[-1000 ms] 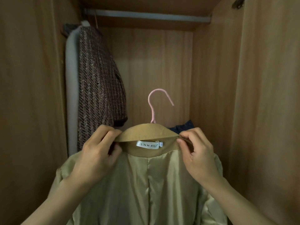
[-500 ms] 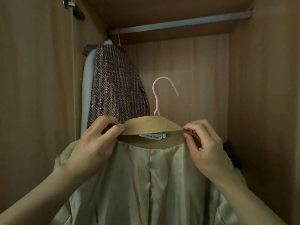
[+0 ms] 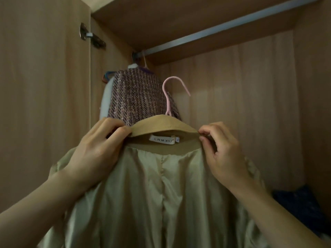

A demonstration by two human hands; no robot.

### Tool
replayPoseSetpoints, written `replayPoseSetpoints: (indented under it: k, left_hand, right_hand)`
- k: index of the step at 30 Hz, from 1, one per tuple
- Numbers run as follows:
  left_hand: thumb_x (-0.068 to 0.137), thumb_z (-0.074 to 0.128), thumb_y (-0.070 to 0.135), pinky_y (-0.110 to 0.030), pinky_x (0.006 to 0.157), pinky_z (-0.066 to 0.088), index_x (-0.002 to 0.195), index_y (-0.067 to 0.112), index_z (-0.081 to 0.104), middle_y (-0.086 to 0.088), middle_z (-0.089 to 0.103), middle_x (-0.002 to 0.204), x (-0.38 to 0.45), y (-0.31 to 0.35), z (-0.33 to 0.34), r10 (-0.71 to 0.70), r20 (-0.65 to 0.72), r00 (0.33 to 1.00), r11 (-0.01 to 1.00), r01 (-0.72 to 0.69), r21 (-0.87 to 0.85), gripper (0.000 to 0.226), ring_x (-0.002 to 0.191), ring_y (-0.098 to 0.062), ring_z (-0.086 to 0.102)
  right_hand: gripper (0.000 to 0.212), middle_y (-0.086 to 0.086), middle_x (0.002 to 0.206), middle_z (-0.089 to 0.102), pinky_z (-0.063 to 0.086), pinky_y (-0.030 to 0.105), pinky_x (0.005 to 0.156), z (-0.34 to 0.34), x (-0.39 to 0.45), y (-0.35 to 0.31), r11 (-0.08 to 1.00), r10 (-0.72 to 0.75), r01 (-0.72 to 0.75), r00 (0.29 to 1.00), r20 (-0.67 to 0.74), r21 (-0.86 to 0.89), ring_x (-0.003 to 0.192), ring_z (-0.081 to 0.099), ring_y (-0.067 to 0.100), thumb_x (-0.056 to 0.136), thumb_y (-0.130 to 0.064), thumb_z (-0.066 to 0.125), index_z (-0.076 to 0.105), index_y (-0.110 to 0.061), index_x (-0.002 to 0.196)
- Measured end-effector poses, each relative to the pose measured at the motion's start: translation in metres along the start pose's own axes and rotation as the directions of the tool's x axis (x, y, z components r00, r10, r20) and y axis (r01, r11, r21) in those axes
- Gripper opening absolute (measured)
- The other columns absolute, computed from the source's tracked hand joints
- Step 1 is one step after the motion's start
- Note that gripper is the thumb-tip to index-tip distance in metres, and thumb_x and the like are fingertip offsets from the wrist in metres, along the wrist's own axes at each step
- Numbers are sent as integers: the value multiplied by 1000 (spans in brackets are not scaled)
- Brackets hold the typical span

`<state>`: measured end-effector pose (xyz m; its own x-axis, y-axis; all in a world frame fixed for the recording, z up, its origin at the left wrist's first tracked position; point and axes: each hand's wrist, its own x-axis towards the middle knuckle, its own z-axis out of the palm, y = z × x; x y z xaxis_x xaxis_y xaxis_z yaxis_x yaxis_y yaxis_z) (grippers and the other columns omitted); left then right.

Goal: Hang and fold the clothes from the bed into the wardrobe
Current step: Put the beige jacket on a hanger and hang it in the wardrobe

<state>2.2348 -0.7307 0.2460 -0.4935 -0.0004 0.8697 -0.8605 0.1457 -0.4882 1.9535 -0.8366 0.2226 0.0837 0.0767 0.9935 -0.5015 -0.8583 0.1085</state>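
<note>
While both hands pinched its collar, left hand (image 3: 96, 151) and right hand (image 3: 223, 151) at either end, tan coat (image 3: 161, 194) hung below each grip; pink hanger hook (image 3: 172, 92) rose between, under the rail (image 3: 223, 31).

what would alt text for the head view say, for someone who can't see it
Two hands, the left hand and right hand, pinch the collar of a tan coat on a pink hanger, held up below the wardrobe rail. A tweed jacket hangs at the rail's left end, and dark blue fabric lies low on the right.
</note>
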Motion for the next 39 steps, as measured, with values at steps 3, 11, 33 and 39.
replayPoseSetpoints:
  k: [3, 11, 33, 39]
  left_hand:
    - [99, 48, 3, -42, 74, 48, 103, -4, 67, -17, 58, 99, 11, -13, 12, 31, -23, 999, 998, -29, 48, 21, 82, -34, 55]
    - [101, 46, 11, -46, 69, 47, 105, 1, 65, -14, 56, 99, 35, -61, 44, 29, -52, 998, 991, -22, 130, 21, 82, -32, 53]
    - [94, 40, 21, -51, 63, 47, 103, 7, 60, -14, 51, 95, 101, -131, 137, 20, -5, 1000, 944, -17, 329, 26, 82, -36, 51]
    - [92, 44, 16, -50, 61, 47, 102, 6, 60, -15, 53, 93, 149, -158, 174, 16, 3, 1000, 919, -16, 393, 21, 80, -35, 51]
  right_hand:
    - [13, 1, 97, 59, 46, 27, 78, 12, 13, 13, 1000, -26, 26, 1000, -16, 9, 91, 55, 17, 89, 2, 64, 64, -6, 99]
    - [16, -4, 94, 55, 43, 24, 75, 63, 64, 45, 991, -131, 130, 988, -76, -20, 86, 51, 12, 86, 4, 66, 65, -8, 96]
    - [13, -4, 92, 56, 44, 27, 71, 188, 150, 161, 982, -149, 169, 965, -215, 82, 85, 52, 14, 89, -2, 63, 62, -14, 92]
    - [14, -7, 90, 52, 48, 38, 72, 218, 208, 206, 978, -148, 176, 962, -228, 107, 84, 53, 16, 87, -2, 63, 61, -16, 92]
